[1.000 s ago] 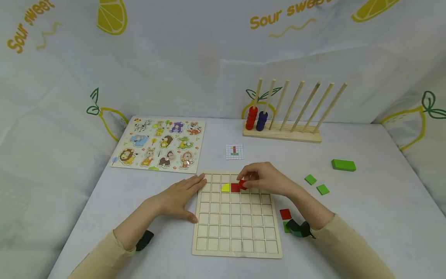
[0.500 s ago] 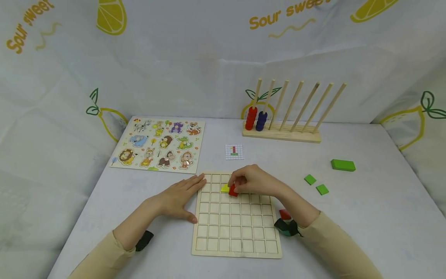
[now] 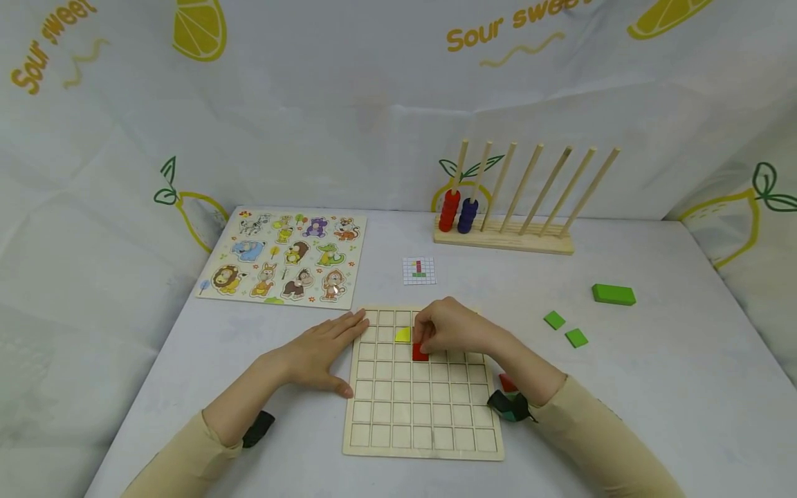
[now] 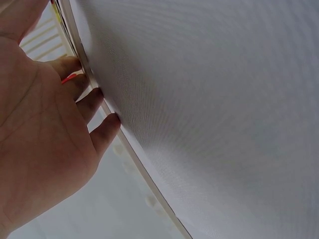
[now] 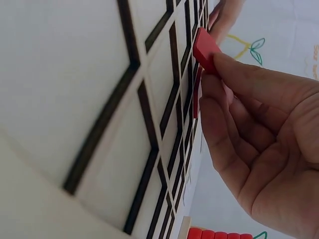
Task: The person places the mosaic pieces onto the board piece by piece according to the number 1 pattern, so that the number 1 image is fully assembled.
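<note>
My right hand (image 3: 451, 328) pinches a red square tile (image 3: 420, 353) between thumb and fingers, over the gridded wooden board (image 3: 401, 415). In the right wrist view this red tile (image 5: 205, 50) is slightly tilted against the grid. Another red tile (image 5: 196, 97) lies in the cell beside it; in the head view the hand mostly hides that one. A yellow quarter-round tile (image 3: 403, 335) sits in the cell to the left. With fingers extended, my left hand (image 3: 320, 353) rests at the board's left edge, fingertips touching the rim.
A small pattern card (image 3: 420, 270) lies behind the board. Two green tiles (image 3: 555, 320) and a green block (image 3: 614, 294) lie to the right. A red tile (image 3: 508, 382) shows partly beside the right wrist. An animal puzzle (image 3: 280, 259) and a peg rack (image 3: 504, 238) stand farther back.
The right hand has carried the red tile left and then toward the near side, down to the cell below the other red tile. The left hand has stayed in place.
</note>
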`<state>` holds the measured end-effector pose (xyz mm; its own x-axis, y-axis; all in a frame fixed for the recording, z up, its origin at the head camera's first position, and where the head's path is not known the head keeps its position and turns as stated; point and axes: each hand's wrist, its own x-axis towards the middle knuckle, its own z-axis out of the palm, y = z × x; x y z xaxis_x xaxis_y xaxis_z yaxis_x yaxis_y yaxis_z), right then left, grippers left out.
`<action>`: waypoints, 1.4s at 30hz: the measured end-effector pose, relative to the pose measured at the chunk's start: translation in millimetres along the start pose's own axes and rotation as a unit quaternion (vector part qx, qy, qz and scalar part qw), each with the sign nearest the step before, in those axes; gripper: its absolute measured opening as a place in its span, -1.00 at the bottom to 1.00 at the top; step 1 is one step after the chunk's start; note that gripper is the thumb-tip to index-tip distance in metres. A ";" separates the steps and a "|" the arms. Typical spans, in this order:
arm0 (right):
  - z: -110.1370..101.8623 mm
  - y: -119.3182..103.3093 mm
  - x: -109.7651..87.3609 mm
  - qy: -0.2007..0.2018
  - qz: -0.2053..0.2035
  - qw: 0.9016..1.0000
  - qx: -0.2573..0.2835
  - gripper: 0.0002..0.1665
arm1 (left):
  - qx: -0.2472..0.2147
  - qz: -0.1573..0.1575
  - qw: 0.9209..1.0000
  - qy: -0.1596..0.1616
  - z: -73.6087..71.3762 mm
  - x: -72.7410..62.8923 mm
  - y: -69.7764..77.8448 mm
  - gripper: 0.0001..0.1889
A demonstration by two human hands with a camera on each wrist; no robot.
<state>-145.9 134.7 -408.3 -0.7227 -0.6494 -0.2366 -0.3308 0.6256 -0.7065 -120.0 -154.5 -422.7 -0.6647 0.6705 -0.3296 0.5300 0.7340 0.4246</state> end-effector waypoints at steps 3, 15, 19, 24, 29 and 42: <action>0.9 -0.4 0.3 0.003 -0.004 1.000 -0.019 -0.88 | 0.001 0.001 1.000 0.001 0.0 -0.1 -0.4 0.21; 3.1 0.5 3.0 0.017 -0.014 0.998 -0.060 -0.90 | -0.001 -0.003 1.000 -0.001 0.3 0.7 -1.0 0.21; 3.7 1.7 3.0 0.025 -0.019 0.998 -0.059 -0.89 | -0.003 -0.002 1.000 -0.001 0.3 0.3 -0.7 0.21; 0.0 0.9 1.8 0.031 -0.022 0.998 -0.048 -0.90 | -0.004 -0.002 1.000 -0.002 0.7 0.7 0.0 0.20; -9.5 0.7 -3.7 0.050 -0.005 0.998 -0.046 -0.91 | -0.003 0.003 1.000 0.002 0.4 0.9 -0.1 0.19; -28.2 24.6 -34.1 0.049 0.021 0.998 -0.042 -0.94 | -0.001 0.002 1.000 0.003 0.5 0.6 -0.4 0.19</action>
<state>-146.6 184.5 -398.8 -0.7914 -0.5793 -0.1950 -0.3461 0.6877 -0.6382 -120.4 -154.4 -423.4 -0.6654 0.6734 -0.3221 0.5319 0.7305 0.4283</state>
